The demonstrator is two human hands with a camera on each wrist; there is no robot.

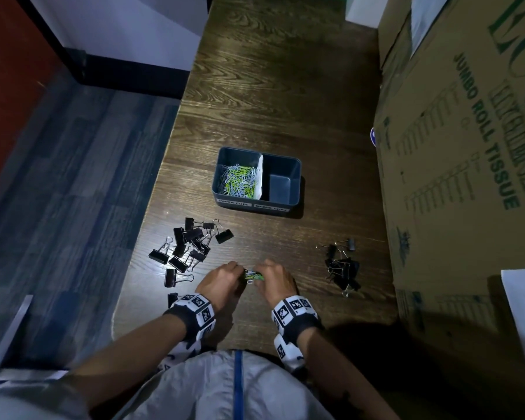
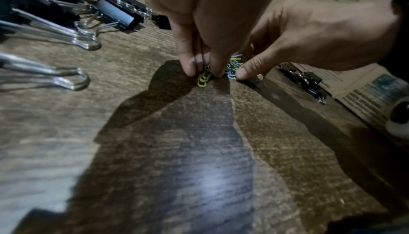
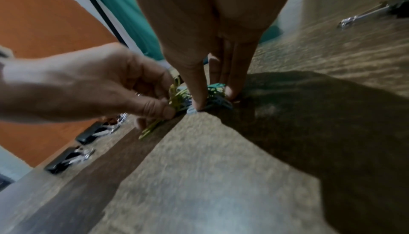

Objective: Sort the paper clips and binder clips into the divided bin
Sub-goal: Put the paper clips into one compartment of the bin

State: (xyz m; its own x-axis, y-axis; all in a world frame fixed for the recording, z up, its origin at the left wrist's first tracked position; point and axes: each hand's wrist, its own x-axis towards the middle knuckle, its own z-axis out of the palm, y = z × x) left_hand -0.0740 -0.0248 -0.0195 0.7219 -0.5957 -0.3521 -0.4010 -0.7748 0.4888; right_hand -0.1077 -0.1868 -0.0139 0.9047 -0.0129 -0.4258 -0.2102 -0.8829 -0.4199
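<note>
A small bunch of green and silver paper clips lies on the wooden table near its front edge. My left hand pinches the bunch from the left, and a yellow-green clip sticks out under its fingertips. My right hand pinches the same bunch from the right, thumb and fingers pressed down around it. The dark divided bin stands further back. Its left compartment holds many paper clips; its right compartment holds nothing.
Several black binder clips are scattered left of my hands, with a smaller heap of binder clips to the right. A large cardboard box walls off the table's right side. The table's left edge drops to the floor.
</note>
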